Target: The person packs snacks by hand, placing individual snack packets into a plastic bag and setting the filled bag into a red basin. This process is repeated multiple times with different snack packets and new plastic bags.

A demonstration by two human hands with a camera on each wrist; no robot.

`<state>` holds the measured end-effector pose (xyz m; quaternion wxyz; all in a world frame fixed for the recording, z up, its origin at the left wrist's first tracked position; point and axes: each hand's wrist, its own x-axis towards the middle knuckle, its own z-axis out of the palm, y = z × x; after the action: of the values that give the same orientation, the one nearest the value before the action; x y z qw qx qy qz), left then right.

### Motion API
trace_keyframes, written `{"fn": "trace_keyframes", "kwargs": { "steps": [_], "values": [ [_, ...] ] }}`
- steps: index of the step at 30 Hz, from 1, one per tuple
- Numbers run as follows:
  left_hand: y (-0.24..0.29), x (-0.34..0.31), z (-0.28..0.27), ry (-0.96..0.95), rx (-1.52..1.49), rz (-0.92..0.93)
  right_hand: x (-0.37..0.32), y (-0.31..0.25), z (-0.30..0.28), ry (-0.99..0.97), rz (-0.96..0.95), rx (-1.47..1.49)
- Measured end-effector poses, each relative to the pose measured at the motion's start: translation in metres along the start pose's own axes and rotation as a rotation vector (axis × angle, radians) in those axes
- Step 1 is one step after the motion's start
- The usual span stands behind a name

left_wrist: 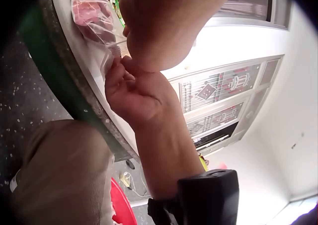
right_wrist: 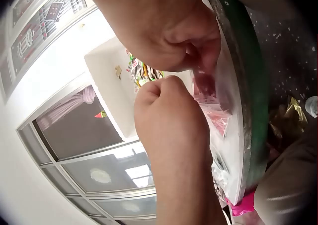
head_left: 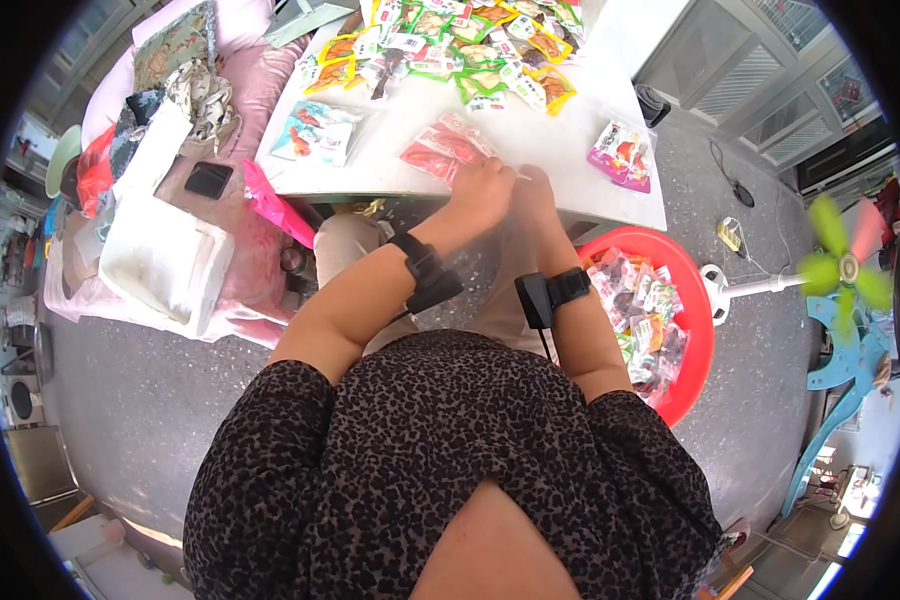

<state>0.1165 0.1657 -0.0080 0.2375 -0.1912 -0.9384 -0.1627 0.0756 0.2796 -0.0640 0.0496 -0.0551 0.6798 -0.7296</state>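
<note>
At the front edge of the white table (head_left: pixel 545 130) lies a clear plastic bag (head_left: pixel 446 148) with pink-red contents. My left hand (head_left: pixel 483 192) is curled over its near end, fingertips hidden in the head view. Close beside it, my right hand (head_left: pixel 535 197) is blurred, and a thin pale strip shows between the two. In the left wrist view the right hand (left_wrist: pixel 136 93) pinches the edge of the bag (left_wrist: pixel 92 14) with thumb and fingers. The right wrist view shows the left hand (right_wrist: pixel 171 111) as a curled fist at the bag's edge.
Many colourful snack packets (head_left: pixel 475 55) cover the table's back. A blue-white packet (head_left: pixel 315 132) lies left, a purple-white one (head_left: pixel 622 158) right. A red basin (head_left: pixel 703 310) full of packets stands by my right side, near a fan (head_left: pixel 848 268). Left are a foam box (head_left: pixel 155 265) and phone (head_left: pixel 208 180).
</note>
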Motion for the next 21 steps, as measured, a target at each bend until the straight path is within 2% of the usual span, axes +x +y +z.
{"fn": "trace_keyframes", "kwargs": {
  "steps": [1, 2, 4, 5, 6, 8, 11, 13, 17, 21],
  "values": [
    [0.001, 0.000, 0.000, -0.011, 0.001, -0.015, 0.015, 0.031, -0.005, -0.076, -0.146, -0.001],
    [0.001, -0.001, 0.001, -0.022, 0.003, -0.030, 0.020, 0.040, -0.004, -0.125, -0.218, 0.033],
    [0.000, -0.001, 0.006, 0.073, -0.010, -0.026, 0.025, 0.040, 0.005, -0.202, -0.285, 0.141],
    [-0.001, -0.002, 0.008, 0.120, -0.016, -0.023, 0.026, 0.039, 0.005, -0.238, -0.219, 0.213],
    [-0.002, -0.002, 0.009, 0.060, -0.013, -0.030, 0.027, 0.035, 0.006, -0.269, -0.152, 0.284],
    [-0.007, -0.005, 0.009, -0.060, -0.002, -0.050, 0.027, 0.025, 0.001, -0.355, 0.111, 0.427],
    [-0.007, -0.018, 0.000, 0.139, -0.105, 0.089, -0.005, -0.032, 0.000, -0.250, 0.264, 0.612],
    [-0.009, -0.030, -0.010, 0.126, -0.079, 0.133, -0.022, -0.047, -0.008, -0.118, 0.337, 0.589],
    [-0.027, -0.045, -0.001, 0.064, 0.055, 0.197, -0.029, -0.035, -0.027, 0.002, 0.336, 0.595],
    [-0.035, -0.043, 0.007, 0.100, 0.052, 0.232, -0.031, -0.033, -0.035, 0.108, 0.342, 0.535]
  ]
}}
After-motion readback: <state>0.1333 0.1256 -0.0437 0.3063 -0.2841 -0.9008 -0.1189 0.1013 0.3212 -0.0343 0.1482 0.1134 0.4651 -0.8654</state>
